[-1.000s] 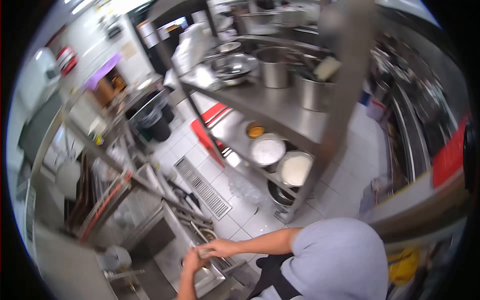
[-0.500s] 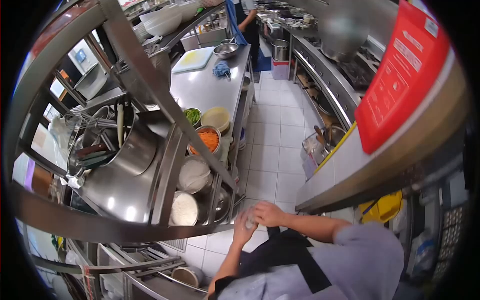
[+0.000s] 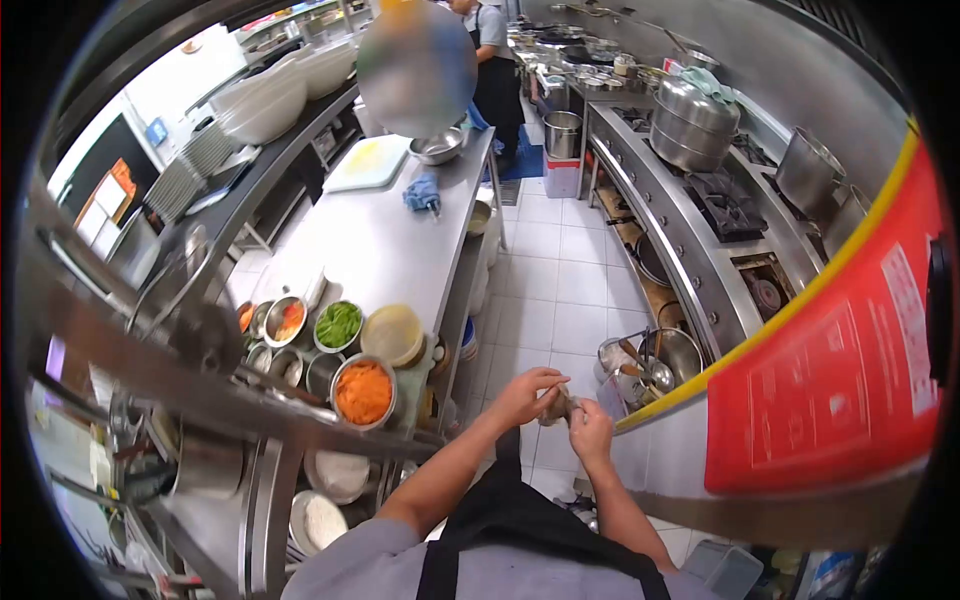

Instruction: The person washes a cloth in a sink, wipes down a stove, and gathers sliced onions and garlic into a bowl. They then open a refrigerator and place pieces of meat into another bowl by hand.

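Out over the aisle floor, my left hand (image 3: pixel 530 396) pinches a small, crumpled, greyish see-through thing (image 3: pixel 558 408), perhaps thin plastic. My right hand (image 3: pixel 591 430) is closed on the other side of it, fingers curled. Its exact kind is too small to make out. To the left of my hands, a metal bowl of orange carrot strips (image 3: pixel 364 393) stands on the corner of the steel table (image 3: pixel 390 225). Beside it are a bowl of cut green vegetable (image 3: pixel 338 325) and a round lidded tub (image 3: pixel 393 335).
A steel shelf frame (image 3: pixel 270 415) stands close on my left. The stove (image 3: pixel 680 210) runs along the right, past a wall edge with a red packet (image 3: pixel 825 390). A tub of utensils (image 3: pixel 650 370) sits low ahead. Another person (image 3: pixel 495 80) stands at the aisle's far end.
My view and body have turned, bringing the aisle and stove more into sight. My hands have moved right and slightly apart, showing the crumpled thing between them.
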Demonstrator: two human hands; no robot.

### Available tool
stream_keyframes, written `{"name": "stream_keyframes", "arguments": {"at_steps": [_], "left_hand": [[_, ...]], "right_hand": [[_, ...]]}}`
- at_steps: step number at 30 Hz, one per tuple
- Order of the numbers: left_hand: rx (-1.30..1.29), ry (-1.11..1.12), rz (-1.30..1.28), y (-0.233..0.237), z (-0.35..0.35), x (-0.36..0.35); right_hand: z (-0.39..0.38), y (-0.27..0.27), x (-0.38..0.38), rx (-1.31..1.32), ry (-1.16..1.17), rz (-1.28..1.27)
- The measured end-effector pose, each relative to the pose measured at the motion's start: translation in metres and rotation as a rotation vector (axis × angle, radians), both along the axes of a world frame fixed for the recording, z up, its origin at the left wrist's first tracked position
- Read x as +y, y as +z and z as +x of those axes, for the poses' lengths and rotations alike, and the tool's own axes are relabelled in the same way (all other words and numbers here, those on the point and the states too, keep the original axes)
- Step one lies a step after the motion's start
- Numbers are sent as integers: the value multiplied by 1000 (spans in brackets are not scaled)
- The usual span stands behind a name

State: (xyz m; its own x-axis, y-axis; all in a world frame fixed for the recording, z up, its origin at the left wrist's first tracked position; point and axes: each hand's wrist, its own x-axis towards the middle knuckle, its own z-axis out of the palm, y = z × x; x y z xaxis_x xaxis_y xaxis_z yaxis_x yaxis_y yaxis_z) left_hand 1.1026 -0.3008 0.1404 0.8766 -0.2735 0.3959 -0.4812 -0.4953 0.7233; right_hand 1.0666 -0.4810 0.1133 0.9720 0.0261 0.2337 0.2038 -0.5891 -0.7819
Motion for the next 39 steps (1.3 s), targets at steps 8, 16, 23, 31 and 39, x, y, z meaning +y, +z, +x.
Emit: {"name": "stream_keyframes", "arguments": {"at_steps": [8, 16, 23, 31, 39], "left_hand": [[380, -338, 7, 39, 189, 5], [514, -462, 260, 122, 354, -1], [449, -693, 161, 166, 488, -8], [803, -619, -319, 184, 672, -30], [1702, -492, -979, -6, 694, -58]], "right_hand": [[149, 48, 13, -132, 50, 229], [292, 73, 14, -80, -175, 773], [378, 60, -47, 371, 8, -162], [484, 89, -162, 219, 141, 782], [538, 12, -141, 81, -502, 1284]]}}
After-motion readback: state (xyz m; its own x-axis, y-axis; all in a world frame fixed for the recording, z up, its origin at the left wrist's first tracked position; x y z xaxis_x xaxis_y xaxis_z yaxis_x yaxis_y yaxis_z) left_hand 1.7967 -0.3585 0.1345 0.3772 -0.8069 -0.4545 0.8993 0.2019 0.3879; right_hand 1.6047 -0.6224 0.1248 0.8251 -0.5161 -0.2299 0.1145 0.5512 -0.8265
